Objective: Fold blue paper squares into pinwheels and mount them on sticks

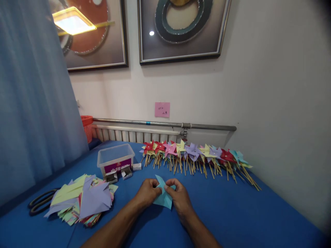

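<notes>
Both hands grip a light blue paper pinwheel piece (164, 200) just above the blue cover, near the front middle. My left hand (148, 191) pinches its left side, thumb near the paper's centre. From the other side my right hand (179, 197) pinches it, thumb and forefinger meeting by the centre. Parts of the paper stand up and look folded inward. The fingertips hide its exact centre. Off to the left lies a heaped pile of cut paper sheets (95, 199) in purple, yellow, green and pink. Finished-looking pinwheels on sticks (192, 151) lie in a long row behind the hands.
A clear plastic box (116, 153) stands at the back left, with small open boxes (126, 172) before it. Black-handled scissors (41, 203) lie partly under the paper pile. A red basket (87, 127) is by the curtain (33, 89). Pipes (160, 123) run along the wall.
</notes>
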Action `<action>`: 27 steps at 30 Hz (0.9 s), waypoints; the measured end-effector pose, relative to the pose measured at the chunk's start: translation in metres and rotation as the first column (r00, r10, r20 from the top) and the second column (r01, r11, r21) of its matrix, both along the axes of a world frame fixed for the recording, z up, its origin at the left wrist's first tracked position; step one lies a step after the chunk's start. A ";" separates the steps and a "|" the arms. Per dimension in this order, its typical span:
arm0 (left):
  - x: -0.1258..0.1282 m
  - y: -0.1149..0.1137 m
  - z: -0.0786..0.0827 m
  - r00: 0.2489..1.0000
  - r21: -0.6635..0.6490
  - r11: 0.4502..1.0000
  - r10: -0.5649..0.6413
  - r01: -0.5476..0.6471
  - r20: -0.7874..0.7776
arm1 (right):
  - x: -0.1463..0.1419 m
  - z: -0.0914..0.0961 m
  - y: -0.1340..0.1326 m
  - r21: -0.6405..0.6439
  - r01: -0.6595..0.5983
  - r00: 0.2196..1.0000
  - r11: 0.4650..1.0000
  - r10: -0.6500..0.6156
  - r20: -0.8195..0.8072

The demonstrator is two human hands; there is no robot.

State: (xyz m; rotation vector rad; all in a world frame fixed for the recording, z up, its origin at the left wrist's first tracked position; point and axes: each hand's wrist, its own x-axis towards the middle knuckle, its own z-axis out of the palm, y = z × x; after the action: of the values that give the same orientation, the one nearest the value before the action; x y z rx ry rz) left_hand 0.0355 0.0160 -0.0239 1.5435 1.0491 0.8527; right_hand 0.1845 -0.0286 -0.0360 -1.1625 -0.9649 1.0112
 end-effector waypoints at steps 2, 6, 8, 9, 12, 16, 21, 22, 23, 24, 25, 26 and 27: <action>0.000 0.000 0.000 1.000 -0.003 1.000 0.004 -0.004 -0.004 | 0.000 -0.002 0.002 0.006 0.021 0.999 1.000 -0.021 0.029; 0.000 -0.001 0.001 1.000 -0.043 0.999 -0.009 0.010 0.023 | -0.001 -0.004 0.005 -0.008 0.028 0.999 1.000 -0.028 0.040; 0.000 -0.002 0.002 0.999 -0.055 0.998 -0.013 0.015 0.034 | 0.000 -0.003 0.005 -0.009 0.042 0.997 0.999 -0.041 0.066; 0.000 -0.003 0.003 0.999 -0.059 0.998 -0.015 0.018 0.039 | 0.001 -0.003 0.004 -0.006 0.049 0.995 0.999 -0.049 0.083; 0.000 -0.004 0.004 0.998 -0.063 0.998 -0.021 0.025 0.057 | 0.003 0.001 0.002 0.007 0.058 0.991 0.998 -0.059 0.122; 0.001 -0.003 0.004 0.998 -0.083 0.996 -0.015 0.021 0.068 | 0.006 0.005 -0.001 0.008 0.049 0.986 0.999 -0.050 0.159; 0.001 -0.002 0.002 0.997 -0.105 0.994 -0.015 0.024 0.079 | 0.007 0.005 0.001 0.000 0.033 0.990 0.999 -0.032 0.138; 0.001 -0.002 0.002 0.997 -0.110 0.994 -0.011 0.020 0.083 | 0.007 0.005 0.001 -0.005 0.023 0.991 1.000 -0.022 0.135; 0.001 -0.002 0.002 0.996 -0.115 0.993 -0.007 0.017 0.086 | 0.007 0.006 0.001 -0.011 0.012 0.991 1.000 -0.010 0.134; 0.001 -0.003 0.003 0.996 -0.119 0.993 -0.006 0.017 0.088 | 0.007 0.007 0.000 -0.016 0.001 0.991 1.000 0.002 0.134; 0.001 -0.003 0.003 0.996 -0.120 0.993 -0.006 0.017 0.090 | 0.007 0.008 -0.001 -0.022 -0.007 0.991 1.000 0.010 0.134; 0.001 -0.004 0.004 0.996 -0.122 0.992 -0.006 0.018 0.091 | 0.007 0.009 -0.002 -0.025 -0.012 0.991 1.000 0.016 0.134; 0.001 -0.004 0.004 0.996 -0.124 0.992 -0.007 0.018 0.093 | 0.007 0.011 -0.003 -0.027 -0.017 0.991 0.999 0.021 0.135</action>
State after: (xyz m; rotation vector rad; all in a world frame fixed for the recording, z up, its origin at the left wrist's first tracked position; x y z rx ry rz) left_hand 0.0368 0.0120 -0.0201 1.3921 1.0060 0.8264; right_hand 0.1913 -0.0311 -0.0251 -1.2585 -1.0745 0.9719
